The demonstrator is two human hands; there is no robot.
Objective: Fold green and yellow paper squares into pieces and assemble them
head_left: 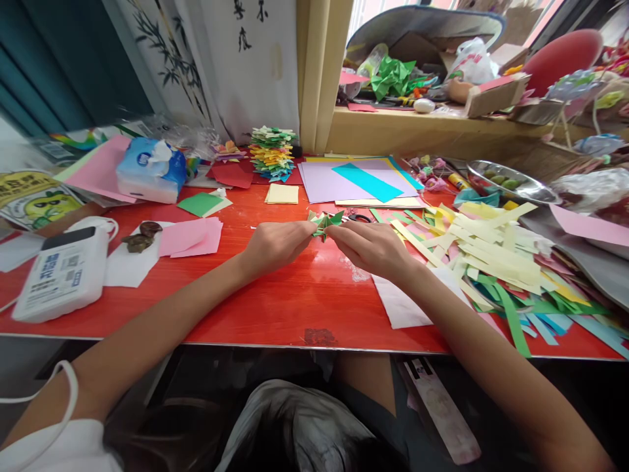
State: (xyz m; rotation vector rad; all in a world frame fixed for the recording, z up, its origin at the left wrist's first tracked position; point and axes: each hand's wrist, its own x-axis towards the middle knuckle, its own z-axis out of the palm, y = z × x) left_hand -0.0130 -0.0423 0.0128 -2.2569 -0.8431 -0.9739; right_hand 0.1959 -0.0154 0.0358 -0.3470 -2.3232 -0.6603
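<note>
A small green folded-paper piece (324, 225) with pointed tips is held above the red table by both hands. My left hand (278, 246) pinches it from the left, its fingers pressed together. From the right, my right hand (371, 246) grips the other side, thumb and fingers closed. The fingers cover part of the paper, so its full shape is hidden. Just behind my right hand lie dark-handled scissors (361, 217), partly covered. Beyond the hands stands a stack of folded paper pieces (272, 154) in green, yellow and blue, beside a pad of cream squares (282, 194).
Cut paper strips (506, 246) heap up on the right, near a metal bowl (514, 180). Lilac sheets (319, 180) with a blue strip (368, 183) lie behind. At left are pink squares (191, 236), a tissue pack (150, 169) and a white device (61, 272).
</note>
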